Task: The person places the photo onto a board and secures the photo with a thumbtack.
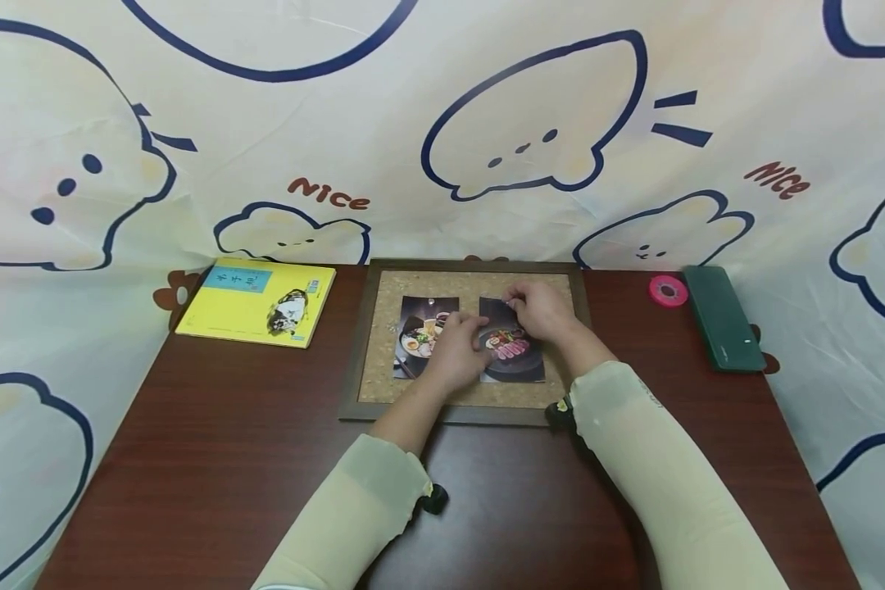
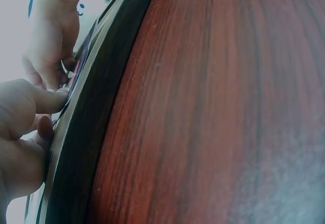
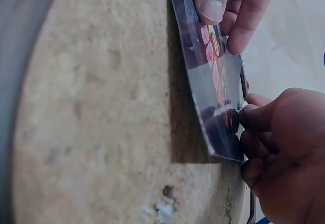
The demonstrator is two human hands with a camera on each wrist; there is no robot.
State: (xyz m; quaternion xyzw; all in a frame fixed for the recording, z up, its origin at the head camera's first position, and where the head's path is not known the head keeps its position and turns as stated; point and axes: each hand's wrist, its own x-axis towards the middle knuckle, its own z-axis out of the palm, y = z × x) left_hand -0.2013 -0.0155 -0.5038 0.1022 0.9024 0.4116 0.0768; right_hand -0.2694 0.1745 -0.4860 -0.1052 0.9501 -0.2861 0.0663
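Observation:
A cork board (image 1: 383,389) in a dark frame carries two food photos. The left photo (image 1: 407,328) shows a bowl of food, with a small pin near its top edge. On the right photo (image 1: 519,373), a plate of pink slices, my left hand (image 1: 457,352) rests, its thumb (image 3: 212,8) pressing the print and its fingers stretched out. At that photo's top edge, my right hand (image 1: 542,311) pinches a small clear push pin (image 3: 244,104) between thumb and finger. One edge of this photo (image 3: 203,127) stands off the cork, casting a shadow.
A yellow book (image 1: 229,315) lies at the back left of the brown table (image 1: 236,467). Toward the back right are a pink tape roll (image 1: 668,290) and a dark green case (image 1: 723,319). Small clear bits (image 3: 165,211) sit on the cork. A printed cloth (image 1: 383,147) hangs behind.

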